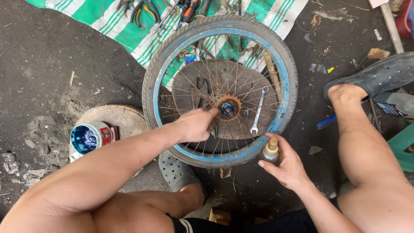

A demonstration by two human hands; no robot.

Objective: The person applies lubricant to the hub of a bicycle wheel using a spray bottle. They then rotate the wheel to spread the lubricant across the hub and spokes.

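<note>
Hands at the hub – small oil bottle ready beside the flat-lying wheel.

Nearest, the right hand [288,167] is closed around a small clear plastic bottle of amber oil [271,149], held upright just beside the tyre; it looks light and likely slick, best pinched round the body. The left hand [196,125] reaches across the spokes, fingertips pinched at the rusty toothed sprocket and hub [228,108] – what they pinch, if anything, I cannot tell. The blue-rimmed spoked bicycle wheel with black tyre [284,69] lies flat on the ground over a round wooden disc [207,73]; stiff at the rim, spokes thin, so the tyre is the place to take hold. A silver combination spanner [258,110] rests on the spokes. Left, an open round tin of blue grease [88,138]. Farthest, pliers [145,11] on a green-and-white striped sheet [103,17].
</note>
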